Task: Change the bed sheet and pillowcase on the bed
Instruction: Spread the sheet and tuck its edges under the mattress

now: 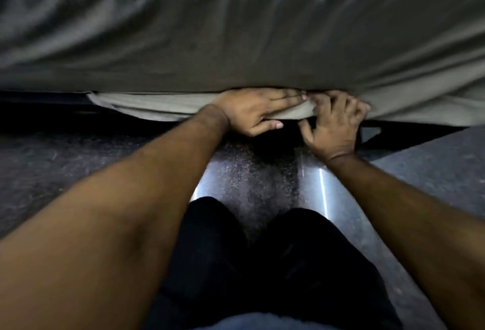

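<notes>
A grey-green bed sheet covers the side of the mattress across the top of the head view. Its loose lower edge hangs out below the mattress at the left. My left hand holds a fold of that edge at the mattress's bottom line, fingers laid flat over it and thumb under it. My right hand is just to the right, its curled fingers gripping the sheet at the same bottom line. The fingertips of both hands are partly hidden under the cloth.
The dark gap under the bed runs along below the mattress. A speckled grey floor lies between me and the bed, with a bright reflection streak. My dark-trousered knees fill the lower middle.
</notes>
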Tool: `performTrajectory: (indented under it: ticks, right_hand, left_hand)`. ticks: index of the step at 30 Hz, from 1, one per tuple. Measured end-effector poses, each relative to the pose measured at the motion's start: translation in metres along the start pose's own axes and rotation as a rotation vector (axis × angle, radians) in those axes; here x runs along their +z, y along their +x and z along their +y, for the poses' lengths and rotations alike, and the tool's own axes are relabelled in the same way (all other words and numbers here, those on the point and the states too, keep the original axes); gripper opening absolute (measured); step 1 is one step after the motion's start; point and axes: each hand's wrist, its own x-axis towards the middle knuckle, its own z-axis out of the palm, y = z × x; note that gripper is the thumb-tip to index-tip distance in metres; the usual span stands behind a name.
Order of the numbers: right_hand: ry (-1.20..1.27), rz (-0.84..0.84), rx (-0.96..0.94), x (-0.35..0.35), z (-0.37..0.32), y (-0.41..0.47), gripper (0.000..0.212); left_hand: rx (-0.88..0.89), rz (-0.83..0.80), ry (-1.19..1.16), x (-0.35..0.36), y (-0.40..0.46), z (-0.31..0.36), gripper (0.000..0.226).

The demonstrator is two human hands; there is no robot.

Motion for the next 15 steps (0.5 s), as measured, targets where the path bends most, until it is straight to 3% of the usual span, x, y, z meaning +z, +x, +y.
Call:
performTrajectory:
  ticks: [6,12,15]
  right_hand:
    - [-0.104,-0.007,-0.017,-0.013,-0.019,-0.001,0.036]
    - [-0.349,-0.143,-0.417,-0.036,-0.010,0.030,0.055]
    - [-0.483,-0.233,-0.497,-0.040,-0.010,0.030,0.059]
  left_hand:
    - [-0.091,0.049,0.069,0.006,-0.009,0.009,0.070]
    - [-0.126,0.028,0.002,-0.004,-0.008,0.002,0.069]
    - [-0.139,0.033,-0.032,-0.003,-0.003,0.000,0.069]
